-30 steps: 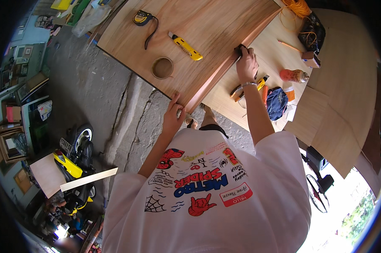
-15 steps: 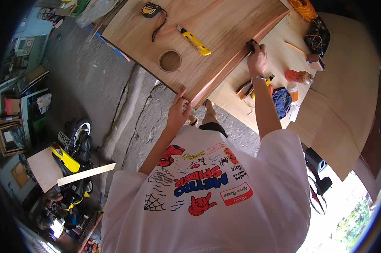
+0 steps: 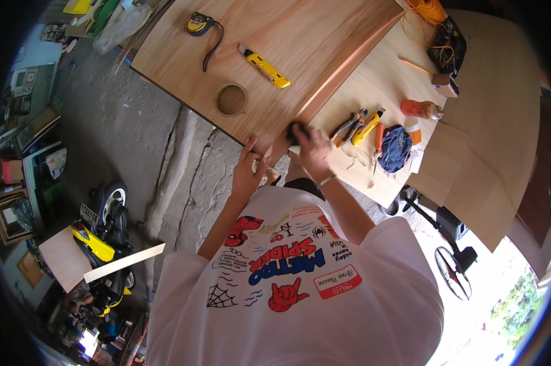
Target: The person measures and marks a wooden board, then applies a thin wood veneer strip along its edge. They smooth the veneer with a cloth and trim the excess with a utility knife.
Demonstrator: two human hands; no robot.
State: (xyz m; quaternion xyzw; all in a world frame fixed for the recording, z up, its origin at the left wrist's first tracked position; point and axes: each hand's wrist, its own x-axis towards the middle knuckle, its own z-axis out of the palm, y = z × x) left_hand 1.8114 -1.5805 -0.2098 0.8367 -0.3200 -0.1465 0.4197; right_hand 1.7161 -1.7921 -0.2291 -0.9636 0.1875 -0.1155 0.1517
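A large wooden board lies in front of me with a pinkish-brown strip along its right edge. My left hand grips the board's near corner, its fingertips on top by the strip's end. In my right hand is a small dark block, pressed on the strip a short way from my left hand. The block's exact kind is hard to make out. Lying on the board are a roll of tape, a yellow box cutter and a yellow-black tape measure.
To the right, a pale lower surface carries pliers, another yellow cutter, a dark blue cloth bundle, an orange bottle, a pencil and orange cord. A yellow-black motorbike stands at left.
My right hand has slid the dark block along the strip toward me, close to my left hand. My left hand stays at the corner. The view has shifted slightly.
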